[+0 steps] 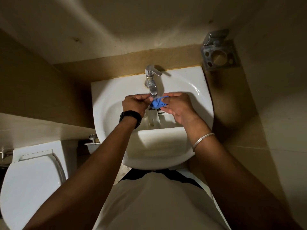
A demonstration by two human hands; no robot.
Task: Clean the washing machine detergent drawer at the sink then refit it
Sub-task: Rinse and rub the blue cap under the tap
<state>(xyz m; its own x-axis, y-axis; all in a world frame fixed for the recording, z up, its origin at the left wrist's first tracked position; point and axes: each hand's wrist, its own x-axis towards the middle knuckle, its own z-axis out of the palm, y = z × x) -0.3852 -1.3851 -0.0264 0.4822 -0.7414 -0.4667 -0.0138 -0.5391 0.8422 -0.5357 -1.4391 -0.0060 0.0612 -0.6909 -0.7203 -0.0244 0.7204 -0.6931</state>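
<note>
The white plastic detergent drawer lies inside the white ceramic basin, its wide compartment towards the near rim and its narrower channels running towards the far side under the hands. It is out of the machine and at the sink, so removal and carrying are done.

A small blue plastic insert, apparently a part lifted off the drawer, is held just below the spout of the chrome lever tap. The right hand has its grip clamped on the insert's right side, fingers curled around it. The left hand is drawn together at the insert's left edge, fingertips at or near it; whether they actually pinch the insert or only rub it cannot be told. Whether water is running cannot be told either: the spout is shiny, but no clear stream shows.

Judgement: the task is in its middle, at the washing stage, with the loose part being cleaned first. The drawer body itself shows darker marks in its channels and appears not yet washed. Remaining: rinse the drawer, refit the insert, carry it back and slide it into the machine, which is not in view.

Also present: a white toilet at near left and a metal wall-mounted holder at far right.
</note>
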